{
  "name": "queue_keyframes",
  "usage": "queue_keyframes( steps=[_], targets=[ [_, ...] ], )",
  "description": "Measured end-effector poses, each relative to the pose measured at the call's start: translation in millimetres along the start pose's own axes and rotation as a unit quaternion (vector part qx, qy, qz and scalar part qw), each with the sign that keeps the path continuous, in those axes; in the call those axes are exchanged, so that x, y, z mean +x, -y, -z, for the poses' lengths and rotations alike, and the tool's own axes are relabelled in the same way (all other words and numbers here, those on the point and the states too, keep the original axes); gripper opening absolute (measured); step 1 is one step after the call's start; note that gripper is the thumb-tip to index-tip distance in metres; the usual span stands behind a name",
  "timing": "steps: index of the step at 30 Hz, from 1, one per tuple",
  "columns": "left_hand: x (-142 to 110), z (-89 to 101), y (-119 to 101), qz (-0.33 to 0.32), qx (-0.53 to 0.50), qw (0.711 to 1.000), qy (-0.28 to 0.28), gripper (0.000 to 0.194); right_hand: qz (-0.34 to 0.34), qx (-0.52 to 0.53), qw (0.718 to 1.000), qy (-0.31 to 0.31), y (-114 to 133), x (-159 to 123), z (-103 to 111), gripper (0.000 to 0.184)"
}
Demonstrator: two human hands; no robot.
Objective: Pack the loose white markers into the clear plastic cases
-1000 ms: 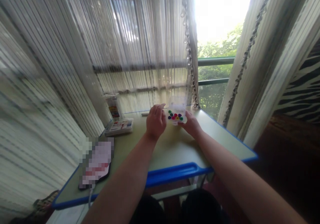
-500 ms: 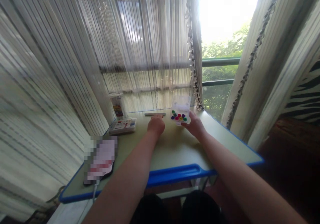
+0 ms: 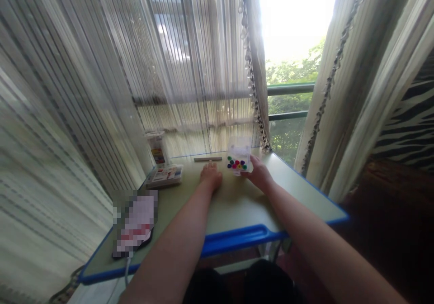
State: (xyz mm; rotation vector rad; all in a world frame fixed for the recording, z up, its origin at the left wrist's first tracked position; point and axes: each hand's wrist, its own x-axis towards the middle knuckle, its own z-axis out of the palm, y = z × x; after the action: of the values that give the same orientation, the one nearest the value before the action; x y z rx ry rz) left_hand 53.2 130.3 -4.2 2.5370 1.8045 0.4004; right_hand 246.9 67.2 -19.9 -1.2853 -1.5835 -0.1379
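Note:
My right hand (image 3: 260,172) grips the right side of a clear plastic box (image 3: 248,154), tilted up off the desk so that its face is toward me. Several small round pieces (image 3: 237,164) in red, green, purple, blue and yellow show at its lower part; I cannot tell what they are. My left hand (image 3: 211,175) rests low over the desk to the left of the box, fingers stretched forward and nothing seen in them. Just beyond those fingertips lies a thin grey bar (image 3: 207,159).
Flat plastic cases (image 3: 164,176) lie at the desk's back left, with an upright clear container (image 3: 158,148) behind them. A blurred-out phone-like device (image 3: 137,222) with a white cable lies at the left. The desk (image 3: 237,204) has a blue edge; curtains (image 3: 196,68) hang behind it.
My left hand has moved from beside the box down to the desk, and its fingers have spread. The grey bar now shows fully. My right hand still holds the box.

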Motion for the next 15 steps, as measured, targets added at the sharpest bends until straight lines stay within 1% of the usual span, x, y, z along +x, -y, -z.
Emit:
queue_keyframes(
  steps=[3, 6, 11, 15],
  targets=[
    [1.7, -0.7, -1.7, 0.027, 0.007, 0.998, 0.059, 0.067, 0.010, 0.002, 1.000, -0.002, 0.4, 0.3, -0.1, 0.063],
    [0.2, 1.6, -3.1, 0.027, 0.018, 0.995, 0.095, 0.069, 0.013, 0.003, 1.000, -0.006, 1.0, -0.2, 0.1, 0.064],
    [-1.4, 4.5, -4.8, 0.010, 0.041, 0.996, 0.081, 0.063, -0.004, 0.011, 1.000, -0.011, 2.3, -1.2, 0.5, 0.062],
    [-1.1, 4.2, -5.9, 0.011, 0.045, 0.997, 0.063, 0.059, -0.006, 0.021, 1.000, -0.005, 5.8, -1.1, 2.5, 0.057]
  ],
)
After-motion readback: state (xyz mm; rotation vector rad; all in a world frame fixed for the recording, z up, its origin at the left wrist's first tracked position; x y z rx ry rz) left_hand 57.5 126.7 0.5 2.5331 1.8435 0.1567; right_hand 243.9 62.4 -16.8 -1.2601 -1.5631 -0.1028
